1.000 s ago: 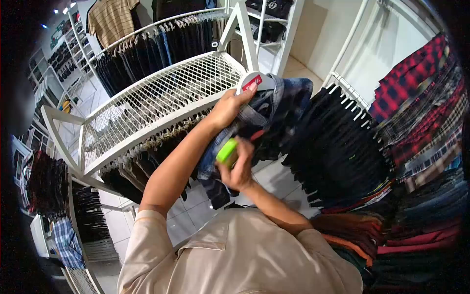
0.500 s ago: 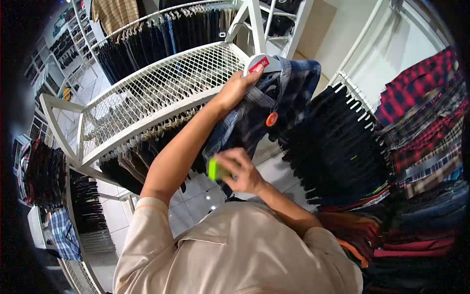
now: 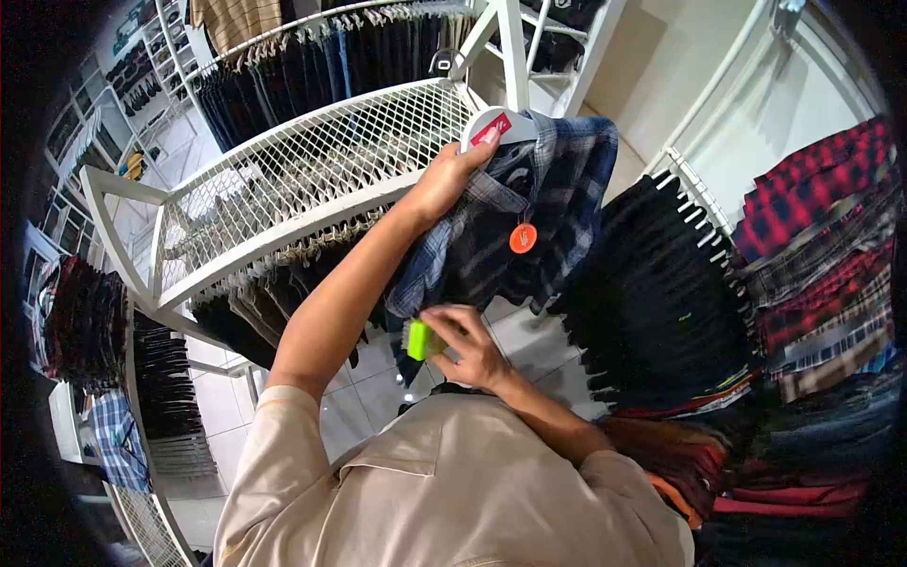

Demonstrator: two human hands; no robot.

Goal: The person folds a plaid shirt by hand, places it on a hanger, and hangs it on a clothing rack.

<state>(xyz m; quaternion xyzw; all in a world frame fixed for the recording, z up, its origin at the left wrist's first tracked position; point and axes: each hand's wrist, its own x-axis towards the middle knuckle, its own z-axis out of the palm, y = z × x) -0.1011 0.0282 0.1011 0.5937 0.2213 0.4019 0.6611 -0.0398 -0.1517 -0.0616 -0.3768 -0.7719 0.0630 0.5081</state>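
My left hand (image 3: 448,185) is closed around the white hanger (image 3: 525,128), its thumb over the red label (image 3: 489,130). From that hanger hangs a dark blue and grey plaid shirt (image 3: 576,180), with a round orange tag (image 3: 522,238) dangling near its collar. Lower down, my right hand (image 3: 472,352) grips a bright green brush (image 3: 418,340) whose bristles face left. The brush is right by the shirt's lower sleeve, and the hand is slightly blurred.
A white mesh-topped rack (image 3: 312,180) with hanging clothes stands to the left. Dark garments (image 3: 661,293) hang on a rail at the right, beside several plaid shirts (image 3: 812,189). Folded clothes (image 3: 661,454) are stacked at the lower right.
The orange tag has swung to face me and hangs steadier. My right hand with the brush has moved slightly right and down. My left hand still holds the hanger.
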